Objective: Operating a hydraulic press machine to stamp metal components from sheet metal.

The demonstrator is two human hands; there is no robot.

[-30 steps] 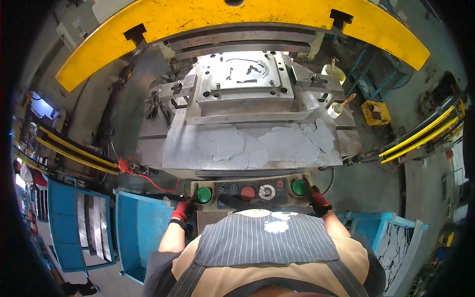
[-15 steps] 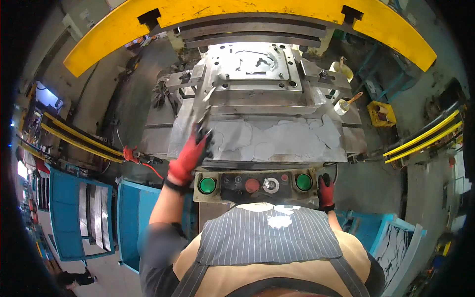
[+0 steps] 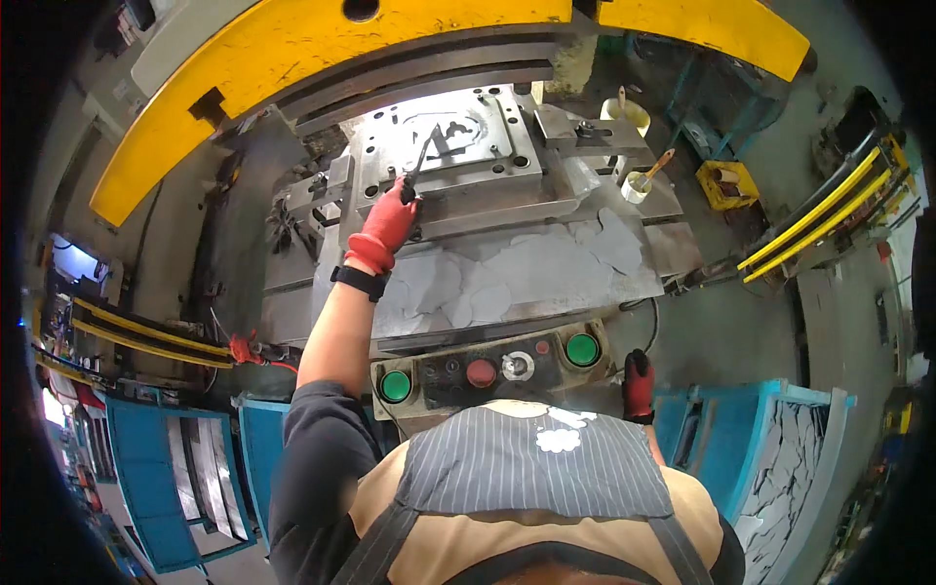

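My left hand (image 3: 395, 216), in a red glove with dark fingertips, reaches over the front edge of the metal die block (image 3: 458, 185). Its fingers are closed on a long thin pointed metal piece (image 3: 425, 153), whose tip lies over the bright top plate of the die. Whether it is a tool or a strip of metal I cannot make out. Dark slots and shapes mark that plate. Beside the right end of the control box (image 3: 448, 375) is my right hand (image 3: 639, 386), also gloved in red and black, low and apart from the die. How its fingers are set is unclear.
Yellow press beam (image 3: 322, 49) spans overhead. Grey flat sheets (image 3: 526, 268) lie on the bed before the die. A white pot with a brush (image 3: 636, 185) and a yellow crate (image 3: 727, 185) stand right. Blue bins (image 3: 175, 478) flank me, another (image 3: 756, 458) holding grey pieces.
My left hand has moved forward from above the grey sheets to the die, carrying the metal piece. The whole view has turned somewhat. My right hand stays near the control box's right end.
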